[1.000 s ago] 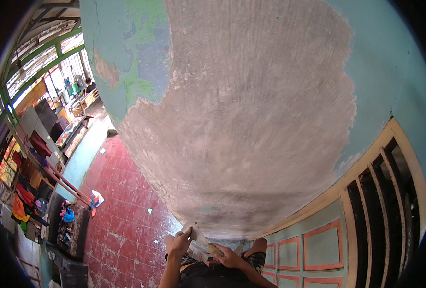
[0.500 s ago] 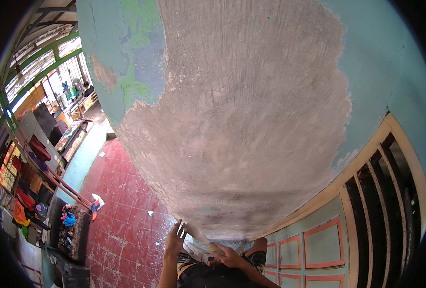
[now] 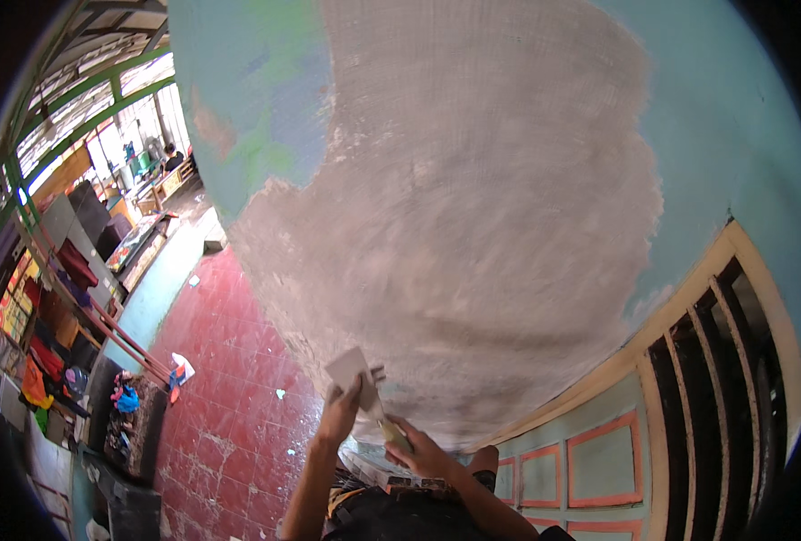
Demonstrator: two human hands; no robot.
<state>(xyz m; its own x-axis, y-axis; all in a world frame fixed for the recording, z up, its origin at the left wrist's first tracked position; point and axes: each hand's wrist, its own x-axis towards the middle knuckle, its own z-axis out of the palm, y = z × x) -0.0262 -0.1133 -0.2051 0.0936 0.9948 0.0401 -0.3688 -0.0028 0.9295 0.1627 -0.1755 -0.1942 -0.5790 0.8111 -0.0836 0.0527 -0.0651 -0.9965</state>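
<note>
My right hand (image 3: 426, 458) is wrapped round the light handle (image 3: 395, 435) of a putty knife, low in front of the wall. Its wide, pale blade (image 3: 350, 366) points up and to the left. At the blade is my left hand (image 3: 337, 417), with a finger or thumb across its front and what look like fingertips showing past its right edge. Behind the tool rises a wall with a large bare grey-brown patch (image 3: 482, 189), ringed by blue-green paint. The lower part of the wall lies close to both hands.
Red floor tiles (image 3: 229, 361) with pale scraps lie to the left. A dark bench-like ledge (image 3: 145, 433) holds cloths. To the right are a barred window (image 3: 730, 379) and a panelled door (image 3: 603, 460). A person (image 3: 173, 158) is far off in the back left.
The putty knife and both hands have risen toward the wall. My left hand, spread beside the blade before, has closed on it. The view has shifted slightly.
</note>
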